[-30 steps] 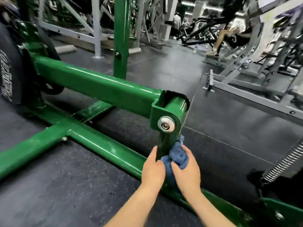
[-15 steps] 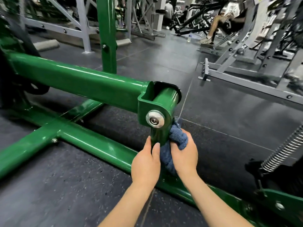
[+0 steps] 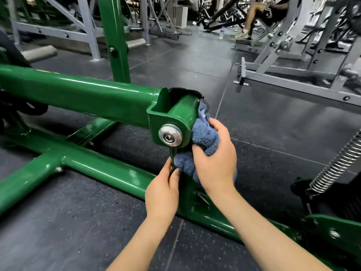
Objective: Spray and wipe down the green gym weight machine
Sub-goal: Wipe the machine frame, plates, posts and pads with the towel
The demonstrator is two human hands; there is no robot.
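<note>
The green weight machine (image 3: 82, 98) fills the left and middle of the head view, a thick arm ending in a pivot bracket with a silver bolt (image 3: 170, 137). My right hand (image 3: 215, 159) grips a bunched blue cloth (image 3: 204, 139) against the bracket's right side. Part of the cloth reaches up behind the bracket. Lower down, my left hand (image 3: 163, 192) holds the narrow green post under the bracket, thumb and fingers around it. No spray bottle is in view.
Green base tubes (image 3: 109, 173) run across the dark rubber floor. A steel spring (image 3: 336, 165) slants at the right. Grey machine frames (image 3: 293, 75) stand behind, with a seated person (image 3: 259, 14) far back and a water bottle (image 3: 221, 33) on the floor.
My right hand has slid the blue cloth up the post to the bracket's right side. My left hand stayed on the post below. The camera has moved closer.
</note>
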